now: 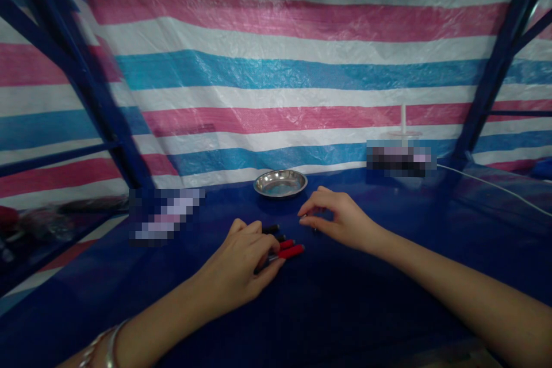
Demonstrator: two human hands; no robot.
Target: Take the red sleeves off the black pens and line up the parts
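Several markers lie side by side on the blue table under and beside my left hand (245, 259): a red marker (292, 251) nearest me, another red one (287, 244) behind it, and black ones, one of them a black marker (271, 229) at the back. The fingers of my left hand are curled over their left ends. To the right of the markers, my right hand (334, 215) has thumb and forefinger close together round something small and dark, too little of it showing to name. A shallow metal dish (280, 184) stands beyond both hands.
A blurred-out object (170, 215) lies at the left of the blue table (345, 310). Another (401, 161) stands at the back right, with a white cable (487, 179). Blue metal posts and a striped sheet (302, 75) enclose the back.
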